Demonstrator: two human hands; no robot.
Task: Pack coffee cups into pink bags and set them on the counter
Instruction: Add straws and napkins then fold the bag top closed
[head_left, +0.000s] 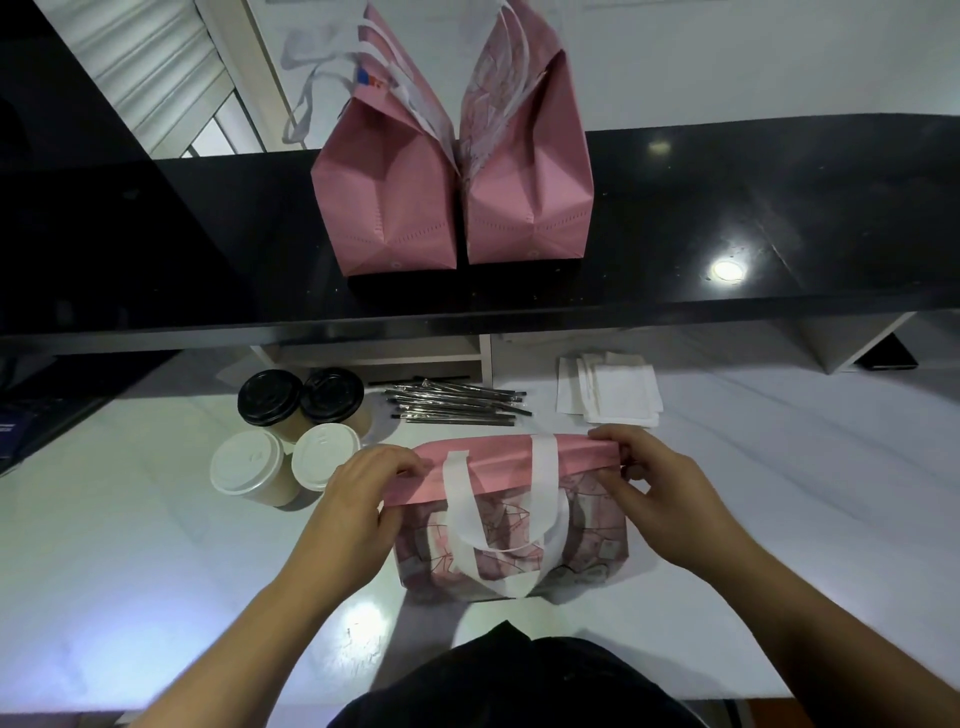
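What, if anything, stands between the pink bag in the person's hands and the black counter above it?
Nothing visible blocks the way. The pink bag sits on the white worktop. The straws and napkins lie flat behind it. Two packed bags occupy the black counter, leaving bare counter to their right.

straws: a loose bundle of black straws (457, 402) in clear wrappers lies flat on the white worktop (130, 545), pointing left to right
napkins: a small overlapping stack of white napkins (613, 397) sits just right of the straws, near the back edge
shelf: a pale open shelf (379, 353) runs under the dark upper ledge, behind the straws
light: a round ceiling light reflection (727, 270) glares on the glossy black surface at right
shutter: a white slatted shutter (156, 67) shows at upper left
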